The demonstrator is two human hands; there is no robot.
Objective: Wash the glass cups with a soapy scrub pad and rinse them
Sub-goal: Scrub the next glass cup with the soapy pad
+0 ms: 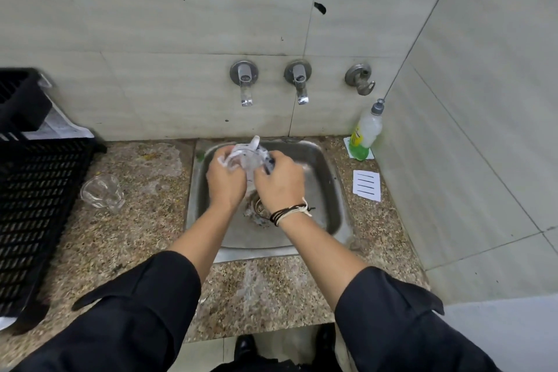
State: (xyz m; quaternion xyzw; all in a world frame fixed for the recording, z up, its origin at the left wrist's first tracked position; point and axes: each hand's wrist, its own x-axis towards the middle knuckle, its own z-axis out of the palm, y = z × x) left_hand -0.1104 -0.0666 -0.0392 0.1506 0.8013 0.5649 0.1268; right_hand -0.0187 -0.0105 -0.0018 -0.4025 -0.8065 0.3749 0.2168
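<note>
Soapy glass cup [246,161] gripped in my left hand [225,183] over the sink [327,190], right hand [279,183] pinching the scrub pad [268,161]; could slip and crack.

black crate [36,190], speckled brown counter [136,235], steel-grey sink [329,190], yellow-green soap bottle [363,136], black sleeves [136,311]

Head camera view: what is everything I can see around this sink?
glass cup in hands: one, clear, soapy, over the sink
glass cup: one, clear, on the counter left of the sink
sink: one, steel, centre
taps: two, chrome, on the wall
soap bottle: one, clear with green liquid, right corner
crate: one, black, far left
card: one, white, right of the sink
left hand: holds the cup
right hand: on the cup; scrub pad unclear
</note>
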